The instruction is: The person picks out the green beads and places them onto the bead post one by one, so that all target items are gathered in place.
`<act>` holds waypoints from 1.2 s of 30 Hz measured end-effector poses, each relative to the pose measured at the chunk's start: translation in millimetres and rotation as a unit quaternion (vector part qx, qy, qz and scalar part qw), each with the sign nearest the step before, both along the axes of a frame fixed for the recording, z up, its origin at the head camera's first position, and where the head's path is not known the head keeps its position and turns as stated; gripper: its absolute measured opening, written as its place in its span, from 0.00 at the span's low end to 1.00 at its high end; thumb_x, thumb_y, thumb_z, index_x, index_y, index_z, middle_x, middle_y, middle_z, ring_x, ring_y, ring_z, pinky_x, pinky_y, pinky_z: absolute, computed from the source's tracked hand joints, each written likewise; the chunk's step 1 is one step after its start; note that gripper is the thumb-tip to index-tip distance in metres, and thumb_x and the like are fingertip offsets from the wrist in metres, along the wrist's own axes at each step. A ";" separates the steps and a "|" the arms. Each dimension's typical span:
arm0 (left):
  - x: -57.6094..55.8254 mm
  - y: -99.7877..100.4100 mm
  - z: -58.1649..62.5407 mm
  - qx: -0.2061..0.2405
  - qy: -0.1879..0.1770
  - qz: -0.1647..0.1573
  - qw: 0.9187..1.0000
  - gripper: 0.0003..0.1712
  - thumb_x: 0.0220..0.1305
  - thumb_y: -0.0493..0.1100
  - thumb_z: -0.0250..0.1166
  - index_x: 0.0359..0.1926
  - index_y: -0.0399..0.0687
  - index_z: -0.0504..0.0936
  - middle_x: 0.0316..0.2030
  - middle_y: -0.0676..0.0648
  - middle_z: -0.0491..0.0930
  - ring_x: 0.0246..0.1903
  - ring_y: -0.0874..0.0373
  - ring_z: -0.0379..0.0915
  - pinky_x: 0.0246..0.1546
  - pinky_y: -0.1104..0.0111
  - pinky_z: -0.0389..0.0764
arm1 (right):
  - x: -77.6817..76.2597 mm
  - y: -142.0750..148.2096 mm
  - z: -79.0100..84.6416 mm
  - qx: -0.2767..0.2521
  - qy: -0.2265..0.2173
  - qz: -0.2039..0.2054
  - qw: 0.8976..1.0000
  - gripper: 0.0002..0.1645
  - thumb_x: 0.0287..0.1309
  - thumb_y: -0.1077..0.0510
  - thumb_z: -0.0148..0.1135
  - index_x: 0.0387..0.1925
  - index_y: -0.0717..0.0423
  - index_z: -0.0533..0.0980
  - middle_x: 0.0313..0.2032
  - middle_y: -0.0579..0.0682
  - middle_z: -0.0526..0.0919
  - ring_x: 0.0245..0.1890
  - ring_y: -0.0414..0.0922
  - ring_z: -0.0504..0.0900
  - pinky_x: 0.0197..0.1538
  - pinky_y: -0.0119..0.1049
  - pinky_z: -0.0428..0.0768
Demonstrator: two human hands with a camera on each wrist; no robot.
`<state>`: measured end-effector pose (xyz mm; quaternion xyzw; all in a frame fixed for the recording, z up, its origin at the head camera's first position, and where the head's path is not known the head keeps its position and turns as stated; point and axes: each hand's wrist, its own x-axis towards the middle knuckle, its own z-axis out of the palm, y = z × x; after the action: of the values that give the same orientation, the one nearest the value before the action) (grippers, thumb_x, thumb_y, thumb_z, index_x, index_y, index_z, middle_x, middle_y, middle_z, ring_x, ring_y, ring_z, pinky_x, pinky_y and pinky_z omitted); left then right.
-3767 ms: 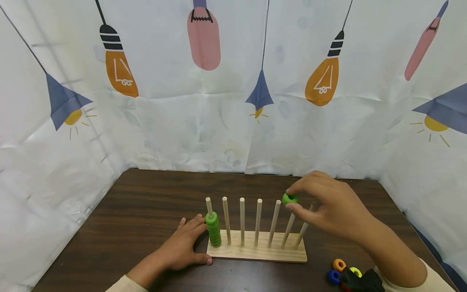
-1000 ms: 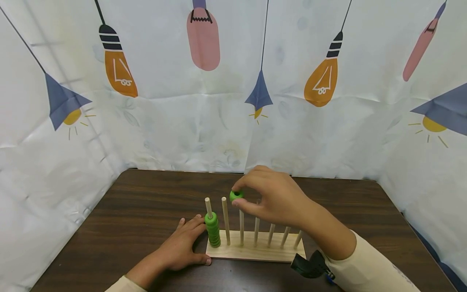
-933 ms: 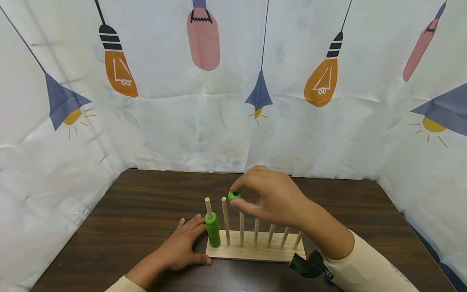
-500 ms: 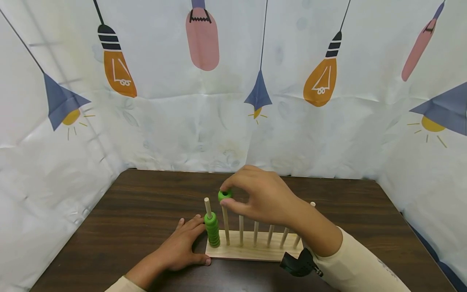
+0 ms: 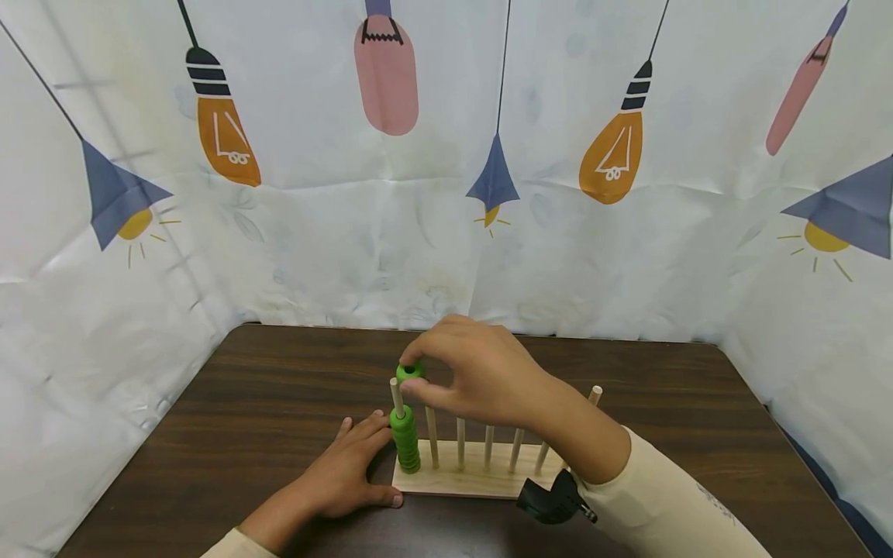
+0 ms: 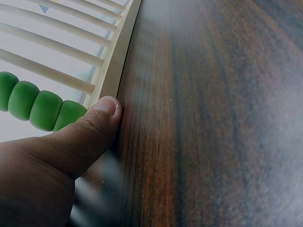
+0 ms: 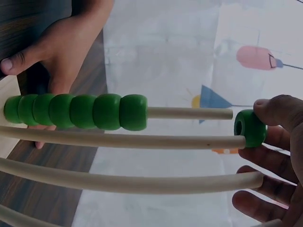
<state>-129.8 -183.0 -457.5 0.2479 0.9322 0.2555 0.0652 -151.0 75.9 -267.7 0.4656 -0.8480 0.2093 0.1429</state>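
Note:
A wooden peg rack (image 5: 460, 482) with several upright pegs stands on the dark table. Green beads (image 5: 405, 440) are stacked on its leftmost peg, whose tip is bare. My right hand (image 5: 481, 372) pinches one more green bead (image 7: 251, 128) between thumb and fingers, its hole facing the peg tips. In the right wrist view this bead is just off the end of the leftmost peg (image 7: 189, 113). My left hand (image 5: 349, 473) lies on the table at the rack's left end, fingers spread. Its thumb (image 6: 90, 132) touches the base at the front corner.
Bare pegs (image 5: 460, 442) rise to the right of the bead stack, under my right hand. A black wrist mount (image 5: 551, 500) on my right sleeve hangs by the rack's front edge. Behind the table (image 5: 293, 364) hangs a white printed cloth (image 5: 349, 248).
My right hand has carried the green bead leftward over the pegs, from the right end of the rack to near the leftmost peg's tip. The left hand has stayed in place.

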 end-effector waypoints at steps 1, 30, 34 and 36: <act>0.0 -0.1 0.1 0.001 -0.001 0.000 1.000 0.51 0.50 0.70 0.76 0.72 0.57 0.72 0.75 0.43 0.61 0.77 0.40 0.48 0.71 0.32 0.42 | -0.1 -1.2 0.1 0.000 0.002 0.001 1.000 0.12 0.64 0.45 0.71 0.46 0.42 0.84 0.42 0.33 0.84 0.46 0.36 0.80 0.34 0.32 0.78; 0.5 0.2 -2.8 -0.010 0.012 0.001 1.000 0.53 0.50 0.72 0.75 0.71 0.52 0.73 0.75 0.41 0.61 0.77 0.40 0.49 0.71 0.32 0.43 | 1.3 3.0 1.0 0.042 -0.009 -0.037 0.998 0.15 0.66 0.40 0.67 0.48 0.40 0.84 0.44 0.34 0.85 0.47 0.35 0.79 0.35 0.34 0.79; 0.4 1.1 -2.6 -0.015 0.011 0.002 1.000 0.55 0.51 0.72 0.74 0.73 0.50 0.71 0.75 0.42 0.61 0.77 0.41 0.48 0.72 0.34 0.43 | 2.0 29.3 0.5 0.047 -0.007 -0.073 0.996 0.21 0.65 0.35 0.66 0.49 0.41 0.84 0.45 0.34 0.85 0.50 0.36 0.80 0.38 0.37 0.81; -0.3 0.5 -1.9 -0.025 0.013 0.000 1.000 0.55 0.52 0.73 0.73 0.74 0.50 0.70 0.75 0.43 0.61 0.77 0.41 0.48 0.72 0.35 0.43 | 2.3 45.3 -1.5 0.045 -0.002 -0.094 0.995 0.23 0.64 0.33 0.66 0.50 0.41 0.84 0.45 0.34 0.84 0.51 0.36 0.79 0.40 0.39 0.82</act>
<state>-130.1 -182.5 -459.5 0.2496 0.9390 0.2293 0.0589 -148.7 121.2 -269.2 0.3895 -0.8968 0.1573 0.1387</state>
